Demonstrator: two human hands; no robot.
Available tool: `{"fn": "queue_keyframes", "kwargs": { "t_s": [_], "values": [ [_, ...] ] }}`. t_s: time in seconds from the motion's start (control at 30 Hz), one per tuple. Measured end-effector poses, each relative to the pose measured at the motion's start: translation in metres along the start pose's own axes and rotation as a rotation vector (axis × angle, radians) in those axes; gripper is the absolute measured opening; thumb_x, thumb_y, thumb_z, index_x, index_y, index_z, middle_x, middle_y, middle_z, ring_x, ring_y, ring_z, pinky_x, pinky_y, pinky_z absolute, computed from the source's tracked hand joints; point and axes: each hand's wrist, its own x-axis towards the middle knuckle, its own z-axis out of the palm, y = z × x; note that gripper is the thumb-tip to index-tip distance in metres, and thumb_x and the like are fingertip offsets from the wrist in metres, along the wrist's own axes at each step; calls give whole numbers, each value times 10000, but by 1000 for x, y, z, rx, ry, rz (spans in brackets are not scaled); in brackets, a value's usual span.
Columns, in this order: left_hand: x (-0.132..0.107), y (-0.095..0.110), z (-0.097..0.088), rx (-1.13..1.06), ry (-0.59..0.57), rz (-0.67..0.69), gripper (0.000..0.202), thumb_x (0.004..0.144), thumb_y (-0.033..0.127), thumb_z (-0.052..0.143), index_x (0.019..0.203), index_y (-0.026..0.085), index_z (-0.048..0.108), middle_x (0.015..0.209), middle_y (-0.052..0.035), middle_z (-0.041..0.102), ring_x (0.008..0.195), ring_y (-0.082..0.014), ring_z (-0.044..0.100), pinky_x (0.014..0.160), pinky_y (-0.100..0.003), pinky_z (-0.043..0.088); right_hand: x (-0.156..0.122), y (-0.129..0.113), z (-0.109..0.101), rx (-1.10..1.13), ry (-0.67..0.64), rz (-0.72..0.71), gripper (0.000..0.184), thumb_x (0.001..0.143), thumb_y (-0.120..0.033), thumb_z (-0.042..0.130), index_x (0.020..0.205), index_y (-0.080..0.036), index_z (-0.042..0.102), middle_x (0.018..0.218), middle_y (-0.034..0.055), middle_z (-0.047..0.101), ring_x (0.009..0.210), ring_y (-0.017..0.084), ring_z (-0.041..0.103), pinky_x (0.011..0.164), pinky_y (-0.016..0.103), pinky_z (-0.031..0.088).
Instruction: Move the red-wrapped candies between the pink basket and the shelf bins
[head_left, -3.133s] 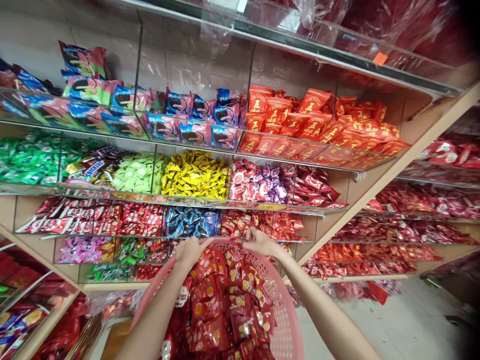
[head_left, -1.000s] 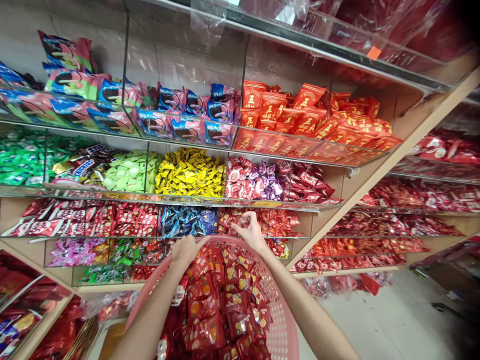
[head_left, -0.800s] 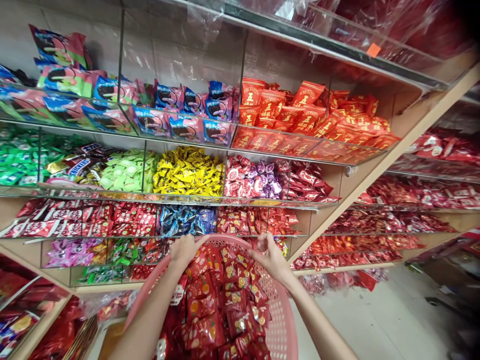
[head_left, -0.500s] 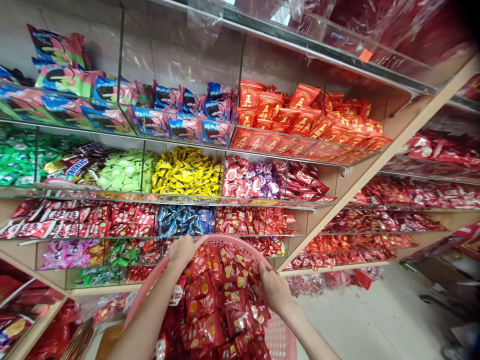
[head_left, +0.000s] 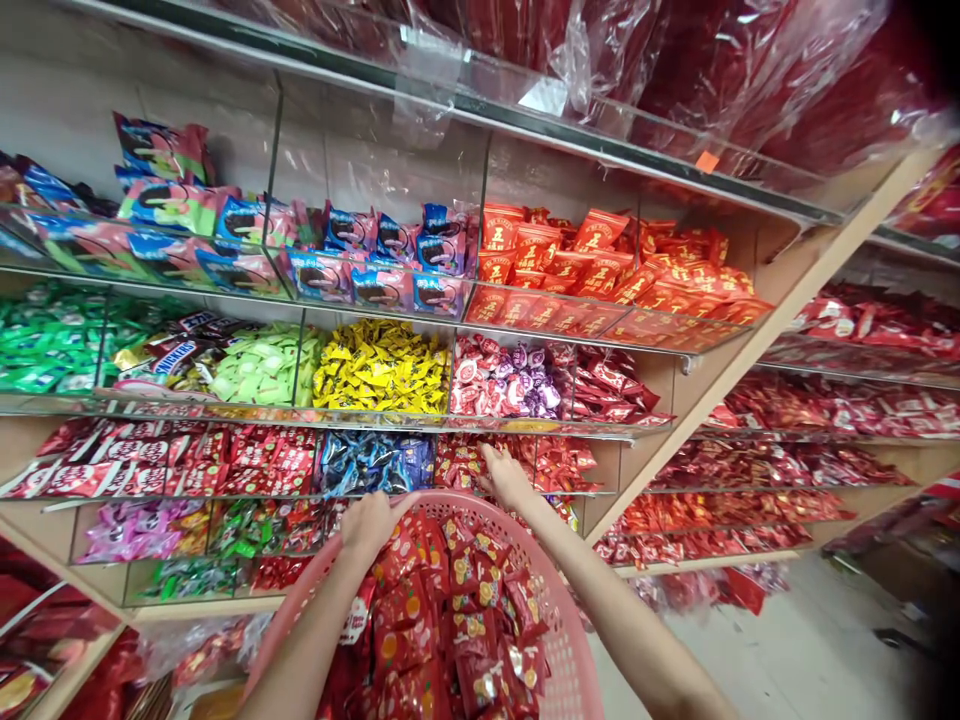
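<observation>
My left hand [head_left: 369,522] grips the far rim of a pink perforated plastic basket [head_left: 570,650]. The basket is heaped with small red candy packets [head_left: 457,610] printed with orange fruit. My right hand [head_left: 507,476] reaches past the rim into a clear shelf bin of the same red packets [head_left: 471,462]. Its fingers point into the bin, and whether they hold a packet is hidden.
Clear acrylic bins line slanted wooden shelves: blue candies [head_left: 375,460], yellow candies [head_left: 382,365], pink and purple candies [head_left: 506,378], red-orange packets [head_left: 615,262], blue biscuit packs [head_left: 375,262], green sweets [head_left: 52,340]. More red sweets fill the shelves [head_left: 825,420] on the right. Grey floor [head_left: 810,640] lies at lower right.
My right hand has risen out of the basket and gone forward into the bin of red packets. My left hand has stayed on the rim. The view has tilted up slightly.
</observation>
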Motion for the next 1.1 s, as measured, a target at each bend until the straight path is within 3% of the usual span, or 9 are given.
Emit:
{"fn": "queue_keyframes", "kwargs": {
  "t_s": [0.1,0.2,0.43,0.6,0.9,1.03,1.1],
  "values": [
    [-1,1,-2,3,-5,-2,809,729,717,149,851,105,664,887,-204,649,878,-338,598,745,-423,429,37,-3,21,-41,-34,-42,531,771,-242,539,1255,-170,331,1165,120,543,1082,246,444,841,329,340],
    [-2,1,-3,15,-4,-5,808,739,706,146,864,94,659,899,-215,645,887,-335,596,751,-420,427,57,-9,36,-64,-42,-33,546,765,-234,538,1264,-151,334,1159,137,544,1111,259,418,861,352,327],
    [-2,1,-3,18,6,-5,810,733,715,137,831,105,661,867,-191,654,857,-343,603,726,-428,437,73,-13,45,-63,-28,11,540,743,-176,547,1247,-117,361,1206,182,498,1140,289,392,879,376,314],
    [-3,1,-3,26,6,3,807,737,709,137,839,105,662,866,-192,654,859,-344,602,720,-427,438,73,-7,50,-23,-36,62,495,726,-175,569,1187,-102,406,1117,193,553,1083,286,450,829,354,344],
    [1,0,0,28,5,3,811,727,719,144,830,110,669,865,-196,654,857,-335,602,723,-413,434,61,-2,44,163,59,122,377,726,-307,578,1044,-156,442,1045,120,557,966,221,510,773,298,372],
    [1,0,-2,28,-6,14,818,719,728,142,832,113,670,881,-202,651,867,-337,600,729,-417,433,21,1,26,505,202,48,489,705,-324,589,1122,-183,376,1023,73,535,932,189,513,761,302,394],
    [1,1,-3,34,-7,8,825,719,728,134,839,110,668,881,-201,652,867,-342,599,727,-421,435,-10,2,14,632,207,-11,567,705,-330,589,1193,-201,331,1047,66,518,939,182,510,755,303,403]
  ]
}}
